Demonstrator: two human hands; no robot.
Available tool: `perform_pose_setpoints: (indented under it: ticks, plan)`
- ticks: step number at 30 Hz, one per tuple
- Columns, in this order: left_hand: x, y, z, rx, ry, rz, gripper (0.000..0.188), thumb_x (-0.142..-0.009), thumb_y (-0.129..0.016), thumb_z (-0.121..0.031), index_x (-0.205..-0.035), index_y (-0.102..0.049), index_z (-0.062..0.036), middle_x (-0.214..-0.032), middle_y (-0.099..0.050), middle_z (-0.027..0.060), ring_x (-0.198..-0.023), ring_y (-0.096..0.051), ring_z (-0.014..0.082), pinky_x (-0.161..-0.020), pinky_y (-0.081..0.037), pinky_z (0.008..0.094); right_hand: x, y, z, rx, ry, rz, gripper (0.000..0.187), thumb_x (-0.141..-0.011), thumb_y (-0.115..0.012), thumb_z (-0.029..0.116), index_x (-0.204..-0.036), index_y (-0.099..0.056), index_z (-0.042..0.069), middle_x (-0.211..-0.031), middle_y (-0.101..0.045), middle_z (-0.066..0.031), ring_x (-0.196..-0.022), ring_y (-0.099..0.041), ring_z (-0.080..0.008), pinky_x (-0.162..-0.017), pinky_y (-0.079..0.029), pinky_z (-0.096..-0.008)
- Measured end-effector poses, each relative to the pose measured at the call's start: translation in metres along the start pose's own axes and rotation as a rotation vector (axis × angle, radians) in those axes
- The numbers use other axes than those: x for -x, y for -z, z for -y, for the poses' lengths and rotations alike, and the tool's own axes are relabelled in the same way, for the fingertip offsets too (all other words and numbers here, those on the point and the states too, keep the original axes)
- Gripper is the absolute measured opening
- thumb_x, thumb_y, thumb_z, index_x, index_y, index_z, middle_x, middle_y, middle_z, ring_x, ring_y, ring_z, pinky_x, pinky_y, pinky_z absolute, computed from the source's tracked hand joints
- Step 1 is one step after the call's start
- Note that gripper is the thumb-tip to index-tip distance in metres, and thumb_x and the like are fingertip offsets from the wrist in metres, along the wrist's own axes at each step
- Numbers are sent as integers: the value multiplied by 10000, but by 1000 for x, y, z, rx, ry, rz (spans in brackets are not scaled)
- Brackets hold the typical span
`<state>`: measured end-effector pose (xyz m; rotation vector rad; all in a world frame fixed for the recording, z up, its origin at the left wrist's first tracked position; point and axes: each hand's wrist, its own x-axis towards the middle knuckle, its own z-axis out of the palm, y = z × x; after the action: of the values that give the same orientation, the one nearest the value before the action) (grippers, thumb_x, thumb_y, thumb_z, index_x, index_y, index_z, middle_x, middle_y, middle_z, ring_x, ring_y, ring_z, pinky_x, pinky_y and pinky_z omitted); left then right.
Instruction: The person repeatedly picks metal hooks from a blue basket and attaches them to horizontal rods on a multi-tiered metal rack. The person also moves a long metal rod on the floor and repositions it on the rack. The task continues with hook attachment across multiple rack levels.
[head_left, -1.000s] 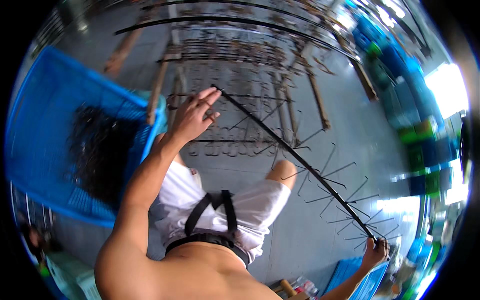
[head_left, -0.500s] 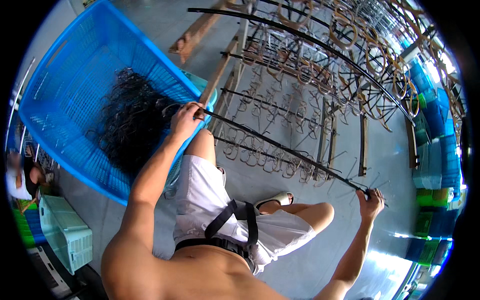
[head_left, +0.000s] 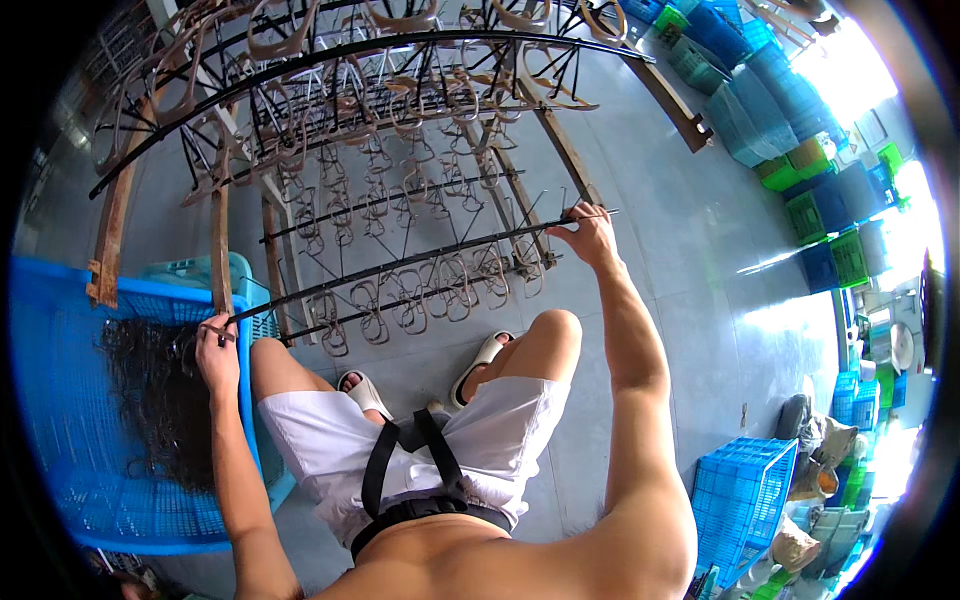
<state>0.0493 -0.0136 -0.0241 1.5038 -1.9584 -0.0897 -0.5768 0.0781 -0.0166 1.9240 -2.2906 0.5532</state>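
A long thin black rod [head_left: 400, 258] with short wire hooks along it spans between my two hands, tilted up to the right. My left hand [head_left: 217, 352] is closed on its left end, by the rim of the blue basket [head_left: 60, 290] and the lower end of a wooden bar [head_left: 221, 255]. Near the rod's right end, my right hand [head_left: 588, 236] grips it with fingers wrapped round. A tangled heap of thin dark strips [head_left: 150, 400] lies in the basket. Beyond the rod, brown looped frames [head_left: 465, 290] hang in rows.
A rack of wooden bars [head_left: 565, 145] and curved black rods [head_left: 440, 37] stands in front of me, hung with looped frames. Stacked blue and green crates [head_left: 755, 110] line the right side. A blue crate [head_left: 745, 500] stands at the lower right, on the grey floor [head_left: 690, 330].
My view has turned right, so the rack and the basket sit further left. Both hands still hold the rod, and its slope has changed: the right end is now the higher one in view.
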Motion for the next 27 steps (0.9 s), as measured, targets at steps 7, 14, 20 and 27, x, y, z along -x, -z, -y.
perform_pose_setpoints:
  ticks: [7, 14, 20, 27]
  plan:
    - [16, 13, -13, 135, -13, -192, 207, -896, -552, -115, -1067, -560, 0, -1094, -544, 144, -897, -558, 246, -723, -470, 317, 30, 8, 11, -111, -167, -410, 419, -716, -734, 304, -1018, -604, 45, -981, -567, -126, -1006, -509, -300, -922, -372, -401]
    - [87, 58, -136, 1838, 594, 361, 292, -919, -421, -234, -1194, -416, -140, -1030, -572, 211, -472, -468, 138, -366, -330, 201, 138, 39, 185, -776, -568, -366, 249, -841, -577, 137, -1018, -548, -36, -997, -560, -159, -950, -546, -247, -811, -448, -334]
    - [107, 36, -187, 2344, 663, 1246, 154, -773, -444, -56, -917, -395, -75, -882, -549, 289, -448, -493, 193, -333, -334, 214, 205, 22, 328, -1786, -252, 403, 526, -962, -432, 303, -1367, -235, 32, -1186, -444, -98, -1051, -479, -183, -924, -370, -303]
    - [83, 25, -185, 2203, 527, 1374, 300, -689, -426, -19, -983, -386, -60, -870, -572, 306, -334, -362, 145, -312, -287, 228, 205, 27, 320, -1725, -280, 323, 511, -968, -352, 372, -1327, -298, 12, -1224, -435, -134, -1117, -451, -232, -954, -367, -365]
